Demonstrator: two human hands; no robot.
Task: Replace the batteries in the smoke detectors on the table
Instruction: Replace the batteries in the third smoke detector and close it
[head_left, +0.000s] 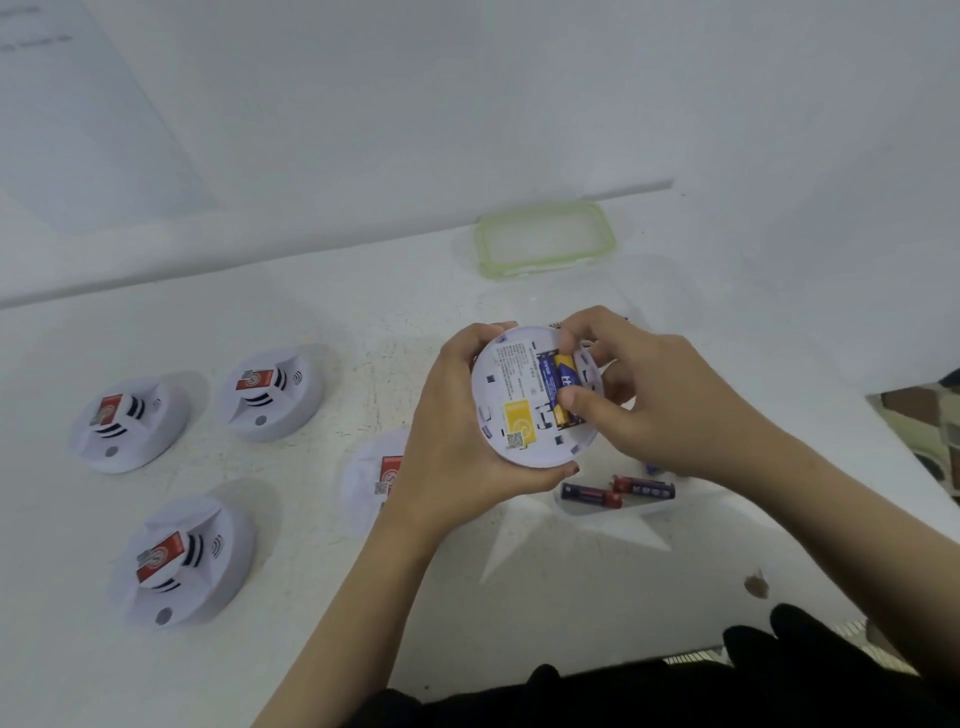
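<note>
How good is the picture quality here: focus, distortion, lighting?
Head view: soft throughout, print on the held detector unreadable; head view's wide angle bows the table's back edge; flat light merges white table and wall, leaving faint shadows beside the near-left detector.

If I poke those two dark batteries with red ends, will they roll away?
Probably: the two dark batteries with red ends are round cylinders lying on their sides, so a sideways poke likely rolls them. Their smooth wrappers look slippery. They look small, so they are probably light.
</note>
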